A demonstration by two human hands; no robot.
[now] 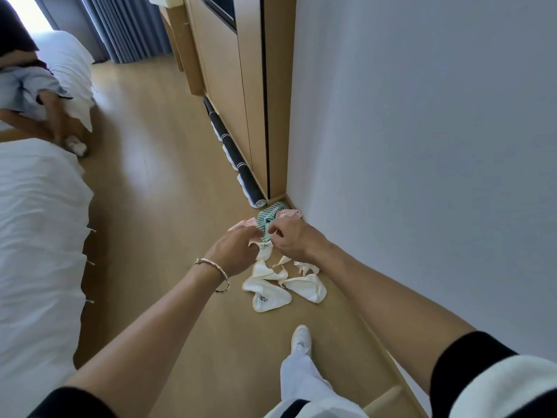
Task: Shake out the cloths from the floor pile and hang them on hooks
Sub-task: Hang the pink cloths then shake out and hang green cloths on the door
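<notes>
On the light wooden floor (168, 206), close to the corner where the white wall (422, 146) meets the wooden wardrobe (229, 86), lies the pile of small cloths. The right hand (291, 238) pinches the green and white striped cloth (266, 218) between thumb and forefinger, and part of this cloth is lifted a little above the pile. The left hand (236, 250), with a thin metal bracelet (214, 276) on the wrist, has curled fingers whose tips reach the same cloth, but I cannot tell if they really grip it. Pale pink cloths (290, 213) lie beside the striped one. Several white cloths with cream edges (271, 298) lie spread on the floor just under the hands. A rolled dark mat (238, 159) lies along the foot of the wardrobe. A bed with white bedding (36, 236) stands at the left.
</notes>
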